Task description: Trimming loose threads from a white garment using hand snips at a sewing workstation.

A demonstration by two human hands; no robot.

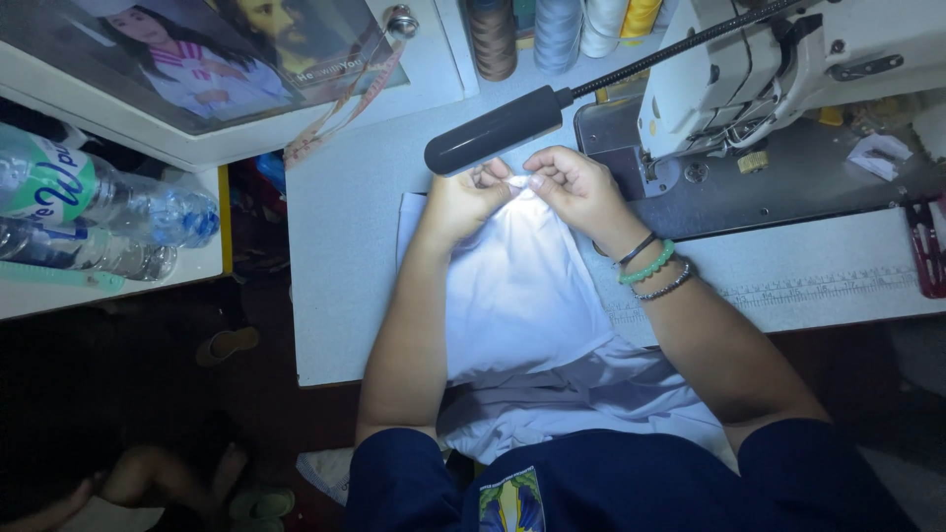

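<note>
Nearest the camera, a soft white woven cloth (522, 305) hangs off the table edge onto the person's lap in loose grey-shadowed folds, then lies flat and smooth across the pale grey laminate sewing table (340, 246). At its far edge, under the lamp, both hands meet. The left hand (463, 202) is curled narrow, fingertips pinching the hem; the right hand (576, 187), with thin bead and cord bracelets (650, 264) at the wrist, is likewise closed in a fine pinch on the same edge, just beside the left. What lies between the fingertips, a thread or a fold, is too small and too brightly lit to tell.

As a judgement, this sort of fine edge work goes best with the cloth kept taut between the two pinches, wrists resting on the table, and the fold held inside the lamp's bright patch.

Just above the hands hangs a matte black cylindrical lamp head (493, 130) on a slim flexible neck. Right of it stands the off-white enamelled sewing machine (788, 69) on its dark metal bed. Farther back are ribbed thread cones (557, 30) in brown, grey, white and yellow. Far left, clear plastic water bottles (99, 212) lie on a side shelf.
</note>
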